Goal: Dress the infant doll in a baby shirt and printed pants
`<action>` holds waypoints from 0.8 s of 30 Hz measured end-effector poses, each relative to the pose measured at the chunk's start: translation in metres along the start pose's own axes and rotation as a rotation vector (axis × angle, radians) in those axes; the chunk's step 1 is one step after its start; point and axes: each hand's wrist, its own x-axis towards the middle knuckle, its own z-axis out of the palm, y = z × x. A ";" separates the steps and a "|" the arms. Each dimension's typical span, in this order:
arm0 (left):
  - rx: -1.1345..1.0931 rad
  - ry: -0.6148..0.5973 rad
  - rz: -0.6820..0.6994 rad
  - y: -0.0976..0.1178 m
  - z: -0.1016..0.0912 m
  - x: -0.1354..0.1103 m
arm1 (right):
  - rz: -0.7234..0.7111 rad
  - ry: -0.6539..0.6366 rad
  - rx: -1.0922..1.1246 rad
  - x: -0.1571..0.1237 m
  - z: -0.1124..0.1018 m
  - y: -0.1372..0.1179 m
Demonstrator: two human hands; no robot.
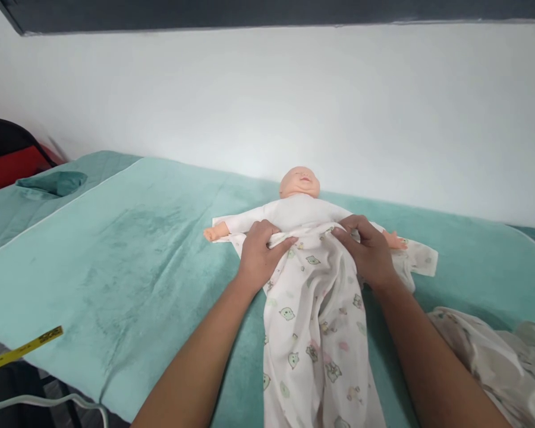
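Observation:
A baby doll in a white top lies on its back on a teal blanket, head toward the wall, arms spread. A white printed garment covers its lower body and trails toward me. My left hand pinches the garment's upper edge at the doll's waist, on the left side. My right hand is closed on the same edge at the right side. Both hands rest on the doll's torso.
More printed white cloth lies bunched at the lower right. A folded teal cloth sits at the far left near a red and black object. A yellow tape strip and a cable hang off the near-left edge. A white wall stands behind.

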 end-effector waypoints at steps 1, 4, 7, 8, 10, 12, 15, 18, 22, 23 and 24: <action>-0.011 -0.014 -0.042 0.002 -0.001 0.000 | 0.014 0.025 -0.007 -0.001 0.000 -0.001; -0.042 -0.072 -0.158 0.005 -0.005 0.001 | 0.082 0.065 -0.013 -0.003 -0.002 -0.003; -0.038 -0.118 -0.201 0.004 -0.008 0.003 | 0.133 0.052 -0.039 -0.004 -0.004 -0.005; -0.035 -0.132 -0.203 0.003 -0.008 0.003 | 0.144 0.032 -0.041 -0.005 -0.004 -0.005; -0.040 -0.164 -0.205 0.002 -0.011 0.003 | 0.162 -0.020 -0.035 -0.008 -0.006 -0.005; -0.066 -0.216 -0.212 0.001 -0.015 0.002 | 0.168 -0.074 -0.037 -0.014 -0.009 -0.005; -0.155 -0.362 -0.229 0.000 -0.029 -0.005 | 0.147 -0.195 -0.078 -0.032 -0.019 -0.004; -0.241 -0.529 -0.263 -0.003 -0.043 -0.019 | 0.163 -0.380 -0.062 -0.059 -0.030 -0.003; -0.221 -0.469 -0.262 -0.004 -0.044 -0.045 | 0.248 -0.361 -0.069 -0.087 -0.034 -0.007; -0.194 -0.411 -0.246 -0.003 -0.042 -0.052 | 0.240 -0.320 -0.089 -0.091 -0.033 -0.010; -0.159 -0.352 -0.230 -0.001 -0.039 -0.059 | 0.218 -0.273 -0.108 -0.095 -0.031 -0.013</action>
